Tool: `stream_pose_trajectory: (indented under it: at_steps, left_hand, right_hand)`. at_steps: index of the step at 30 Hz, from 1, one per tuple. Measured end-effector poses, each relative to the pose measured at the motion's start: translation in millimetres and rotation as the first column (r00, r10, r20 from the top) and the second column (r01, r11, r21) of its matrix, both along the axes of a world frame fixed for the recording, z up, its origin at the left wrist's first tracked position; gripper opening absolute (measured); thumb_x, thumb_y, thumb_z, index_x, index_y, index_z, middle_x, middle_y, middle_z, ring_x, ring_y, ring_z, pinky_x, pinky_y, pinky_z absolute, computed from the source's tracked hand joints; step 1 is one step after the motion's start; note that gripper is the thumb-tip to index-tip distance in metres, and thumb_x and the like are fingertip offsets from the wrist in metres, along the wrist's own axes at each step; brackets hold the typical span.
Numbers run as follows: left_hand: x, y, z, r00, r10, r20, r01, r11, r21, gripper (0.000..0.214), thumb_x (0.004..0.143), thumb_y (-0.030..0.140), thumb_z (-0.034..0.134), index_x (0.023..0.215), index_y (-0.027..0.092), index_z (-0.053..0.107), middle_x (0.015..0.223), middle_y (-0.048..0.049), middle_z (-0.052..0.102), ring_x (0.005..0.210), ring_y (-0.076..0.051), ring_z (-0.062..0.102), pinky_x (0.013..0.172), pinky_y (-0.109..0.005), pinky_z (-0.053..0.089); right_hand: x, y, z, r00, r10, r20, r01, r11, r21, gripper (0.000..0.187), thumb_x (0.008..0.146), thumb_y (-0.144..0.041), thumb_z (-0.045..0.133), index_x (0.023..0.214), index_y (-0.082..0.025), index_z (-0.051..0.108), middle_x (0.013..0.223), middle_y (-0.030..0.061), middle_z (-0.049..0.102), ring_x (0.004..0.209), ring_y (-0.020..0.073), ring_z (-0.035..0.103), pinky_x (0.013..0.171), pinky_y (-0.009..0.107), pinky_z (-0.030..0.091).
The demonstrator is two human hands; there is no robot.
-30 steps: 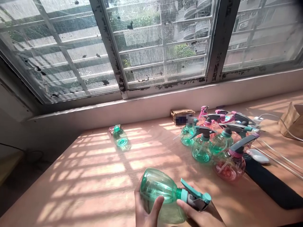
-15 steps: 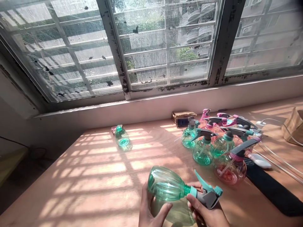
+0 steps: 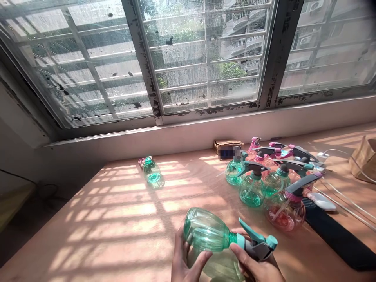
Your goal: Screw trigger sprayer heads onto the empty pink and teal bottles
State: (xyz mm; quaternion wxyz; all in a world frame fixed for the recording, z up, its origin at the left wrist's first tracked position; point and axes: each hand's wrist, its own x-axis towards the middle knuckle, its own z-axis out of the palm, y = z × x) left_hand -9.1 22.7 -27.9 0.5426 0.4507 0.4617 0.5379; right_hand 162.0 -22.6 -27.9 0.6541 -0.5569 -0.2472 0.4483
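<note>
A clear green spray bottle (image 3: 205,229) lies tilted on its side in the air, its base to the left and its teal and grey trigger head (image 3: 258,243) to the right. My left hand (image 3: 188,256) is curled round the base end, thumb along the near side. At the neck, my right hand (image 3: 254,262) grips near the teal collar, with the thumb on top and its other fingers mostly hidden beneath. Below the bottle shows a second transparent greenish shape (image 3: 223,266), partly covered by my hands; I cannot make out what it is.
Several green and pink spray bottles (image 3: 252,192) stand together at the right. A green bottle without a trigger (image 3: 152,172) is at the far left. A brown box (image 3: 226,147), a black flat strip (image 3: 337,235), a white mouse-like object (image 3: 322,201), cables and a paper bag (image 3: 366,160) lie around.
My right fingers have shifted at the collar, and those seen behind the neck are now hidden. The trigger head has turned slightly, its teal lever sitting lower. My left hand stays put.
</note>
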Motion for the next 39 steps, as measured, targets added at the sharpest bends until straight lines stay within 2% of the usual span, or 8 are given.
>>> stream_pose_trajectory:
  at_steps: [4, 7, 12, 17, 20, 24, 31, 39]
  left_hand:
    - [0, 2, -4.6, 1.0, -0.007, 0.013, 0.007, 1.0, 0.015, 0.085, 0.07, 0.051, 0.091, 0.14, 0.024, 0.052, 0.129, -0.0137, 0.073, 0.127, -0.037, 0.066, 0.109, -0.045, 0.051]
    - [1, -1, -2.2, 1.0, -0.01, 0.005, 0.01, 0.999, 0.036, 0.084, 0.07, 0.05, 0.091, 0.139, 0.025, 0.052, 0.13, -0.0136, 0.073, 0.127, -0.038, 0.067, 0.111, -0.046, 0.049]
    - [2, -6, 3.9, 0.999, 0.006, 0.032, -0.005, 1.0, -0.015, 0.083, 0.076, 0.059, 0.086, 0.14, 0.025, 0.046, 0.128, -0.0142, 0.073, 0.125, -0.038, 0.068, 0.108, -0.048, 0.05]
    - [3, -2, -3.1, 1.0, 0.003, -0.022, -0.002, 0.999, 0.038, 0.081, 0.076, 0.054, 0.087, 0.142, 0.026, 0.05, 0.142, -0.0149, 0.066, 0.138, -0.038, 0.059, 0.117, -0.047, 0.045]
    - [2, 0, -6.7, 0.998, -0.021, -0.051, 0.024, 0.998, 0.063, 0.081, 0.074, 0.05, 0.088, 0.143, 0.027, 0.052, 0.14, -0.0143, 0.069, 0.137, -0.038, 0.061, 0.118, -0.048, 0.045]
    - [0, -1, -2.8, 0.997, -0.056, -0.054, 0.057, 0.998, 0.032, 0.081, 0.071, 0.051, 0.09, 0.139, 0.026, 0.055, 0.132, -0.0142, 0.074, 0.131, -0.039, 0.066, 0.115, -0.05, 0.048]
    - [3, -4, 3.4, 1.0, 0.002, 0.028, -0.003, 0.999, 0.034, 0.089, 0.08, 0.056, 0.084, 0.154, 0.028, 0.044, 0.158, -0.0159, 0.056, 0.146, -0.039, 0.054, 0.123, -0.049, 0.04]
    - [-4, 1, -6.1, 0.996, -0.004, -0.092, 0.012, 0.996, 0.093, 0.081, 0.073, 0.05, 0.09, 0.144, 0.028, 0.058, 0.161, -0.0151, 0.052, 0.149, -0.044, 0.05, 0.122, -0.053, 0.042]
  right_hand:
    - [-1, 4, -2.1, 0.998, 0.045, -0.035, -0.042, 0.996, 0.084, 0.055, 0.068, -0.065, 0.092, 0.099, -0.022, 0.076, 0.049, -0.0066, 0.057, 0.043, 0.0106, 0.049, 0.047, 0.022, 0.037]
    - [-1, 5, -10.0, 0.997, 0.078, -0.018, -0.077, 0.995, 0.068, 0.056, 0.072, -0.066, 0.089, 0.1, -0.021, 0.073, 0.049, -0.006, 0.058, 0.043, 0.01, 0.049, 0.047, 0.021, 0.034]
    - [0, 4, -14.7, 0.996, 0.058, 0.074, -0.059, 0.998, 0.005, 0.058, 0.068, -0.069, 0.089, 0.098, -0.021, 0.074, 0.048, -0.0056, 0.06, 0.043, 0.0133, 0.051, 0.046, 0.025, 0.039]
    - [-1, 5, -5.4, 0.999, 0.009, -0.037, -0.007, 0.999, 0.04, 0.058, 0.067, -0.067, 0.091, 0.098, -0.022, 0.072, 0.055, -0.0034, 0.065, 0.043, 0.0131, 0.054, 0.045, 0.024, 0.04]
    - [0, 5, -2.1, 0.998, -0.019, -0.059, 0.023, 0.997, 0.068, 0.056, 0.067, -0.064, 0.092, 0.098, -0.022, 0.072, 0.055, -0.0043, 0.065, 0.043, 0.0128, 0.055, 0.047, 0.024, 0.043]
    - [2, 3, 0.2, 1.0, -0.009, -0.003, 0.009, 0.998, 0.06, 0.056, 0.068, -0.066, 0.091, 0.098, -0.022, 0.075, 0.055, -0.0048, 0.063, 0.046, 0.0137, 0.055, 0.049, 0.026, 0.046]
    - [3, -3, 1.3, 0.988, 0.037, 0.15, -0.031, 0.999, -0.04, 0.053, 0.066, -0.069, 0.089, 0.097, -0.028, 0.078, 0.051, -0.0077, 0.055, 0.047, 0.0141, 0.052, 0.047, 0.024, 0.042]
    - [2, 3, -8.0, 0.996, 0.046, -0.082, -0.042, 0.998, 0.057, 0.056, 0.07, -0.065, 0.091, 0.101, -0.023, 0.071, 0.059, -0.0045, 0.066, 0.046, 0.0115, 0.056, 0.051, 0.023, 0.044]
